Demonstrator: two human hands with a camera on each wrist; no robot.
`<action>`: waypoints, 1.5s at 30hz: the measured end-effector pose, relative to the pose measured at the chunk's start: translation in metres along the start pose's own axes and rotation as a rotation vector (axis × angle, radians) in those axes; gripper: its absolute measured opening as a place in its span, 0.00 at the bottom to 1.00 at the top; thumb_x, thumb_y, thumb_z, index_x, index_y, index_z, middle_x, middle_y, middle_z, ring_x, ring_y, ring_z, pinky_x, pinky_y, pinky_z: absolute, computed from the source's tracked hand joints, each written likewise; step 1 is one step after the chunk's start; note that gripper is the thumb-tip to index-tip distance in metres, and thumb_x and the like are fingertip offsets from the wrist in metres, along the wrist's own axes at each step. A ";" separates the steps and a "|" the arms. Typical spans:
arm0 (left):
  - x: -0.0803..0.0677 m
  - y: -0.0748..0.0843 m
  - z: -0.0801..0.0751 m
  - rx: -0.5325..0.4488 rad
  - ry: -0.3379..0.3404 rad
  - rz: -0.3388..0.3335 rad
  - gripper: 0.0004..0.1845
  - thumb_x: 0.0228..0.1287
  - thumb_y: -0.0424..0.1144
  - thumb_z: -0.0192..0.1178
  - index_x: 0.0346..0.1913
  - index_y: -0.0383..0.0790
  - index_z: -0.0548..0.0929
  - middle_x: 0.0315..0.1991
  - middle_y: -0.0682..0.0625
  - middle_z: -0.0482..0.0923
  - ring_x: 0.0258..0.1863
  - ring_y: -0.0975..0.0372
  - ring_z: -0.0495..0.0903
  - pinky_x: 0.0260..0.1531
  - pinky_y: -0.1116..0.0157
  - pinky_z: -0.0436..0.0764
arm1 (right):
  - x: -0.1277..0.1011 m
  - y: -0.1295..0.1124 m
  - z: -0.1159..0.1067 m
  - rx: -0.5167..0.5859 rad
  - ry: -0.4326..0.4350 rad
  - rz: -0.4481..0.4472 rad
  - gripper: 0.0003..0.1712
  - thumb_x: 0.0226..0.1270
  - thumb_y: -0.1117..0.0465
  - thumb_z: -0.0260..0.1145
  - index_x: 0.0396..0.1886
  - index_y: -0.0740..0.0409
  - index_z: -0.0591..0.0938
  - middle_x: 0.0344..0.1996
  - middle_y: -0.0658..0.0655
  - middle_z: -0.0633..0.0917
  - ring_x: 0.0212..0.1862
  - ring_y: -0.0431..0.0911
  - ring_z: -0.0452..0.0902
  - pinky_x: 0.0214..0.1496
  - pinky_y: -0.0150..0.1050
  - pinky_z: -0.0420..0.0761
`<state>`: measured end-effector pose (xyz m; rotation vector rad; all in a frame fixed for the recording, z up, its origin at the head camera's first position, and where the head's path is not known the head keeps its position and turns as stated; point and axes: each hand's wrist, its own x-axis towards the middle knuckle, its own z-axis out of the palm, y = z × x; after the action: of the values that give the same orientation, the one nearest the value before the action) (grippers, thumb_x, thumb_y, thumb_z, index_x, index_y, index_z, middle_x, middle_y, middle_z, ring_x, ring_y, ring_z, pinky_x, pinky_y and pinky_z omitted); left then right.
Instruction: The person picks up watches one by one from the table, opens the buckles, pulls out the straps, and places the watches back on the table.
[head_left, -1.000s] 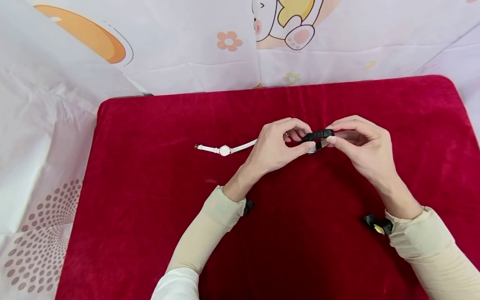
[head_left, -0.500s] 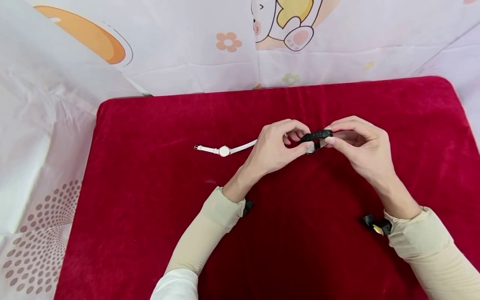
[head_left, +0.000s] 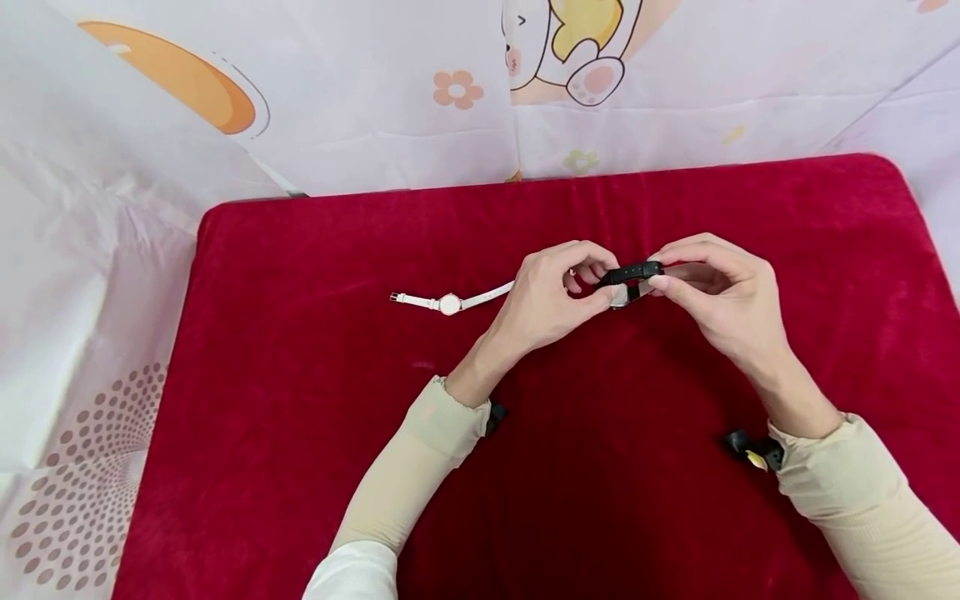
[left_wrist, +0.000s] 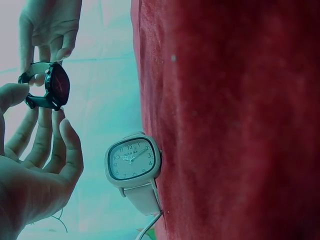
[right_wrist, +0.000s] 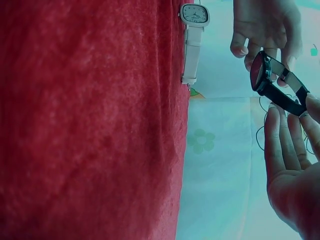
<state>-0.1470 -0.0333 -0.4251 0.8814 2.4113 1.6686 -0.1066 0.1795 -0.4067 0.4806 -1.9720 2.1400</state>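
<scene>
Both hands hold a black wristwatch (head_left: 632, 272) up over the red cloth, its strap bent round into a loop. My left hand (head_left: 543, 292) grips the case end, with the thumb on the pale back of the case. At the other end of the loop, my right hand (head_left: 731, 292) pinches the strap between thumb and fingers. The wrist views show its dark round dial (right_wrist: 257, 71) facing away from me. A white watch (head_left: 450, 304) lies stretched out left of the hands, its strap running behind my left hand. In the left wrist view, a pale watch (left_wrist: 132, 157) shows a rounded-square dial.
Red velvety cloth (head_left: 315, 467) covers the table, which has rounded far corners. Behind it hangs a pale curtain (head_left: 390, 92) printed with cartoon figures and flowers. Dark wrist devices (head_left: 753, 450) sit by the beige sleeves.
The head view has shifted very slightly, and the hands with the black wristwatch have edged a little to the left. Both hands keep the same hold.
</scene>
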 end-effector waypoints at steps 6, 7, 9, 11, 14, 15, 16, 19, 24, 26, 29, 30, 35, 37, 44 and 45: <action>-0.001 -0.002 0.000 -0.004 0.007 0.018 0.10 0.60 0.33 0.68 0.44 0.42 0.84 0.37 0.56 0.81 0.37 0.68 0.77 0.33 0.70 0.83 | 0.000 0.002 0.000 -0.007 0.014 0.009 0.12 0.52 0.88 0.65 0.39 0.85 0.80 0.38 0.66 0.84 0.33 0.47 0.85 0.39 0.34 0.86; -0.001 -0.002 0.001 -0.005 0.009 0.024 0.10 0.60 0.33 0.67 0.44 0.42 0.84 0.37 0.56 0.81 0.37 0.68 0.78 0.33 0.71 0.83 | 0.000 0.002 0.000 -0.009 0.017 0.011 0.13 0.52 0.88 0.65 0.40 0.85 0.80 0.38 0.66 0.84 0.33 0.47 0.85 0.39 0.34 0.86; -0.002 -0.003 0.001 -0.009 0.011 0.031 0.10 0.60 0.32 0.67 0.44 0.41 0.84 0.37 0.56 0.80 0.37 0.68 0.78 0.32 0.70 0.83 | 0.000 0.001 0.001 -0.010 0.020 0.014 0.13 0.52 0.88 0.65 0.40 0.84 0.81 0.38 0.65 0.84 0.33 0.47 0.86 0.39 0.34 0.86; -0.002 -0.003 0.001 -0.012 0.015 0.038 0.10 0.60 0.32 0.67 0.44 0.41 0.84 0.37 0.56 0.80 0.36 0.68 0.78 0.32 0.70 0.84 | 0.000 0.000 0.002 -0.015 0.019 0.012 0.12 0.52 0.88 0.65 0.39 0.84 0.81 0.38 0.65 0.84 0.33 0.47 0.85 0.39 0.34 0.86; -0.002 -0.004 0.001 -0.014 0.016 0.036 0.10 0.60 0.31 0.67 0.44 0.41 0.83 0.37 0.56 0.80 0.36 0.68 0.78 0.33 0.70 0.84 | 0.000 -0.001 0.003 -0.016 0.019 0.008 0.12 0.52 0.88 0.65 0.39 0.85 0.81 0.37 0.65 0.84 0.32 0.47 0.85 0.38 0.34 0.86; -0.002 -0.004 0.001 -0.015 0.015 0.035 0.10 0.60 0.31 0.67 0.44 0.41 0.83 0.36 0.56 0.80 0.36 0.68 0.78 0.33 0.71 0.84 | 0.000 -0.001 0.003 -0.018 0.018 0.008 0.12 0.53 0.88 0.65 0.39 0.85 0.81 0.37 0.65 0.84 0.32 0.47 0.85 0.38 0.34 0.86; -0.002 -0.004 0.001 -0.016 0.013 0.033 0.10 0.60 0.31 0.67 0.44 0.41 0.83 0.36 0.56 0.80 0.37 0.68 0.78 0.33 0.71 0.84 | 0.000 -0.001 0.003 -0.022 0.018 0.007 0.12 0.52 0.88 0.65 0.38 0.85 0.81 0.37 0.65 0.84 0.31 0.47 0.85 0.38 0.33 0.86; -0.003 -0.005 0.001 -0.018 0.007 0.024 0.10 0.60 0.31 0.67 0.44 0.40 0.83 0.36 0.56 0.80 0.37 0.68 0.78 0.34 0.73 0.83 | -0.001 -0.001 0.003 -0.050 0.021 0.005 0.11 0.53 0.87 0.66 0.38 0.84 0.81 0.36 0.65 0.84 0.31 0.46 0.85 0.38 0.31 0.85; -0.003 -0.005 0.001 -0.022 0.006 0.018 0.10 0.60 0.30 0.67 0.44 0.40 0.84 0.37 0.55 0.81 0.37 0.68 0.78 0.35 0.73 0.83 | 0.000 -0.002 0.004 -0.085 0.029 0.006 0.10 0.53 0.86 0.67 0.37 0.83 0.82 0.36 0.64 0.84 0.31 0.43 0.84 0.38 0.29 0.84; -0.003 -0.005 0.000 -0.028 0.006 0.016 0.10 0.60 0.30 0.67 0.44 0.40 0.84 0.37 0.55 0.81 0.38 0.68 0.78 0.35 0.73 0.84 | 0.000 -0.002 0.005 -0.088 0.031 0.007 0.10 0.53 0.86 0.67 0.37 0.83 0.82 0.36 0.63 0.84 0.31 0.43 0.84 0.38 0.29 0.84; -0.004 -0.005 0.000 -0.033 0.006 0.011 0.10 0.59 0.29 0.66 0.44 0.40 0.84 0.37 0.55 0.81 0.39 0.68 0.78 0.36 0.74 0.84 | 0.000 -0.001 0.005 -0.088 0.034 0.005 0.10 0.53 0.86 0.67 0.37 0.83 0.82 0.36 0.63 0.84 0.31 0.43 0.84 0.37 0.28 0.84; -0.004 -0.005 0.000 -0.034 0.005 0.009 0.10 0.59 0.29 0.66 0.44 0.40 0.84 0.37 0.55 0.81 0.39 0.68 0.78 0.36 0.74 0.84 | 0.000 -0.001 0.005 -0.087 0.035 0.005 0.10 0.53 0.86 0.67 0.37 0.83 0.82 0.36 0.63 0.84 0.31 0.43 0.85 0.37 0.28 0.84; -0.004 -0.005 0.000 -0.045 0.006 0.003 0.10 0.59 0.29 0.66 0.44 0.40 0.84 0.38 0.54 0.81 0.39 0.68 0.79 0.37 0.73 0.84 | 0.000 0.001 0.004 -0.044 0.037 0.005 0.10 0.53 0.87 0.66 0.37 0.84 0.81 0.36 0.63 0.84 0.32 0.44 0.85 0.37 0.29 0.84; -0.004 -0.006 0.000 -0.057 0.004 -0.009 0.10 0.59 0.29 0.66 0.44 0.40 0.84 0.38 0.54 0.81 0.40 0.68 0.78 0.37 0.73 0.84 | -0.001 0.002 0.004 -0.030 0.037 0.006 0.10 0.53 0.87 0.65 0.37 0.84 0.81 0.36 0.63 0.84 0.33 0.44 0.85 0.38 0.30 0.85; -0.003 -0.005 0.000 -0.087 0.016 -0.033 0.11 0.59 0.29 0.67 0.45 0.39 0.85 0.40 0.52 0.80 0.40 0.69 0.79 0.39 0.73 0.84 | -0.001 0.014 -0.004 0.014 0.047 0.007 0.12 0.52 0.88 0.65 0.39 0.85 0.80 0.37 0.65 0.84 0.35 0.46 0.86 0.38 0.32 0.85; -0.003 -0.005 0.000 -0.091 0.023 -0.033 0.11 0.59 0.29 0.67 0.45 0.39 0.85 0.41 0.52 0.80 0.40 0.69 0.79 0.39 0.73 0.83 | -0.001 0.015 -0.005 0.022 0.047 0.006 0.12 0.52 0.88 0.65 0.39 0.85 0.80 0.37 0.66 0.84 0.36 0.46 0.86 0.39 0.32 0.85</action>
<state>-0.1462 -0.0359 -0.4310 0.8092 2.3294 1.7706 -0.1118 0.1828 -0.4215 0.4249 -1.9293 2.1584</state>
